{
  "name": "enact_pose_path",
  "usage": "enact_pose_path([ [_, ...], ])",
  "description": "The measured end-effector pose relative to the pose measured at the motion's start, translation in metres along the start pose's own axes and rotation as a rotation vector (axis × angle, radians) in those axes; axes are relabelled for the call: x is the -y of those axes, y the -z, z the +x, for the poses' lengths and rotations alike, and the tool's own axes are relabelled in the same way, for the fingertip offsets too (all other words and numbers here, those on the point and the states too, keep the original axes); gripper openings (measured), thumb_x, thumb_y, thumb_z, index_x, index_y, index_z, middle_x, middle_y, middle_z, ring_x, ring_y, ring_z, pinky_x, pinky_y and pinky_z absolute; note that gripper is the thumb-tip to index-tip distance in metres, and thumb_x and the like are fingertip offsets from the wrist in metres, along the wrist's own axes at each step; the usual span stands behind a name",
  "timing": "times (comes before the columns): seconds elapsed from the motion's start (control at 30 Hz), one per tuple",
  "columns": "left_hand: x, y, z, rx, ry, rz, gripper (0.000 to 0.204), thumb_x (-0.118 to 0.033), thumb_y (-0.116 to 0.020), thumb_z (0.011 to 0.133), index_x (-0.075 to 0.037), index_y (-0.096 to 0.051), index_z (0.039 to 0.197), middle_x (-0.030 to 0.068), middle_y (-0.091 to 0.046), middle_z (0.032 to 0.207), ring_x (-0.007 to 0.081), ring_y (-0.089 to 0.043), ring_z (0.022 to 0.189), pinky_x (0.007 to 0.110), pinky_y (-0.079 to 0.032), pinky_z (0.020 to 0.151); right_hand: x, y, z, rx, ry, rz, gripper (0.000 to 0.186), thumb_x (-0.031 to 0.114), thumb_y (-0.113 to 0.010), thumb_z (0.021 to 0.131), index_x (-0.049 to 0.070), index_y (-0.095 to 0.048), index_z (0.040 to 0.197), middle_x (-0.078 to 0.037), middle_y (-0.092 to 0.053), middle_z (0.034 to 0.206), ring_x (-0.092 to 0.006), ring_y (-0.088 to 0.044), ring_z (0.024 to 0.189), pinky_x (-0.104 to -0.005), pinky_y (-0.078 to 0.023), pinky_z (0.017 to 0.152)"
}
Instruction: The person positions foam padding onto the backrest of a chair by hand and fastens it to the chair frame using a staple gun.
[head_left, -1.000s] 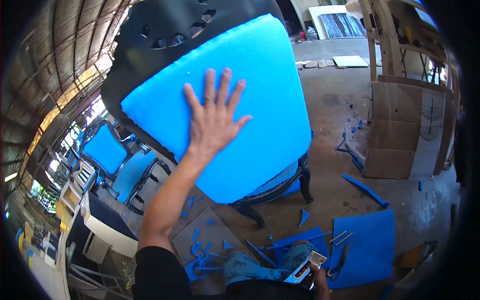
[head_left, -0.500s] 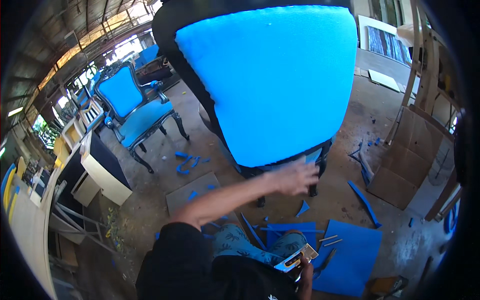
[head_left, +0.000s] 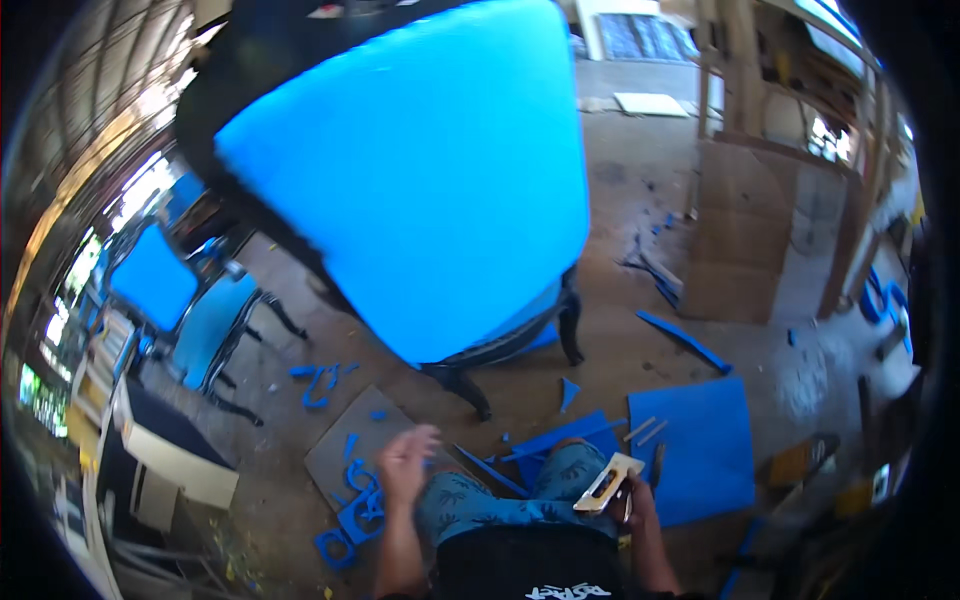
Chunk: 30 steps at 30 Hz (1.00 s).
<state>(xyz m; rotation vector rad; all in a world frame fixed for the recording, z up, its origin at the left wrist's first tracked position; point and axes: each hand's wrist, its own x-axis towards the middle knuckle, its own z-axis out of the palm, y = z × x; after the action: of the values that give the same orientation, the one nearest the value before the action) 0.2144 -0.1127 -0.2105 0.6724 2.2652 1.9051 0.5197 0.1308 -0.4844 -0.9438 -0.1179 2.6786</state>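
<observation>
In my right hand (head_left: 632,500) is a metal hand staple gun (head_left: 608,482), gripped over my right thigh. My left hand (head_left: 405,465) is raised beside my left knee, slightly blurred, with its fingers loosely apart and nothing visible in them. In front of me stands a large dark-framed chair (head_left: 570,330) with a bright blue padded panel (head_left: 440,180). Neither hand touches it. A blue sheet (head_left: 710,450) lies on the floor to the right of my knees, bearing two thin strips (head_left: 645,430) and a dark narrow tool (head_left: 658,465).
A carved armchair (head_left: 210,320) with blue upholstery stands at the left. Blue offcuts (head_left: 365,500) lie around a flat board (head_left: 350,430). Upright cardboard (head_left: 735,230) leans at the right, near a yellow-and-black tool (head_left: 800,460). Pale furniture panels (head_left: 180,445) crowd the left side.
My left hand has drawn back from the chair's lower edge to beside my left knee. My view has turned right, shifting the chair leftward. The staple gun stays in my right hand.
</observation>
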Motion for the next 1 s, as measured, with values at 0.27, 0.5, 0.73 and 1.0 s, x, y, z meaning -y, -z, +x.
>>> enact_pose_path([
  [0.27,-0.082,0.075,0.136,-0.191,-0.543,0.205,0.033,-0.020,-0.050,0.102,0.003,-0.060,0.122,0.0178,-0.060,0.131,0.0288,-0.064,0.109,0.036,-0.058,0.075,0.103,0.036,-0.035,-0.328,0.188,-0.587,0.039,0.043,-0.049,0.101,0.006,-0.061,0.105,-0.012,-0.068,0.090,-0.0280,-0.069,0.075,-0.0472,-0.060,0.068],
  [0.5,-0.155,0.027,0.199,-0.360,-0.499,0.163,0.057,-0.038,-0.039,0.108,0.008,-0.043,0.142,0.0250,-0.044,0.146,0.0386,-0.053,0.127,0.052,-0.052,0.101,0.089,0.165,-0.006,-0.900,0.261,-1.089,0.049,0.043,-0.073,0.082,0.002,-0.067,0.106,-0.018,-0.072,0.097,-0.0355,-0.069,0.091,-0.0490,-0.053,0.079],
  [0.73,-0.154,0.082,0.277,-0.292,-0.289,-0.246,0.059,-0.055,-0.041,0.103,-0.007,-0.052,0.136,0.0090,-0.059,0.125,0.0241,-0.054,0.110,0.042,-0.040,0.097,0.051,0.236,-0.009,-1.204,0.563,-1.490,0.060,0.041,-0.071,0.084,0.003,-0.058,0.128,-0.023,-0.065,0.123,-0.0424,-0.063,0.109,-0.0499,-0.051,0.093],
  [1.0,-0.177,0.032,0.257,-0.313,-0.467,-0.348,0.072,-0.059,-0.033,0.104,-0.002,-0.040,0.148,0.0122,-0.051,0.141,0.0282,-0.049,0.126,0.042,-0.037,0.110,0.150,0.049,0.080,-0.730,0.850,-1.270,0.041,0.035,-0.064,0.094,-0.002,-0.066,0.111,-0.016,-0.070,0.098,-0.0248,-0.066,0.091,-0.0385,-0.052,0.078],
])
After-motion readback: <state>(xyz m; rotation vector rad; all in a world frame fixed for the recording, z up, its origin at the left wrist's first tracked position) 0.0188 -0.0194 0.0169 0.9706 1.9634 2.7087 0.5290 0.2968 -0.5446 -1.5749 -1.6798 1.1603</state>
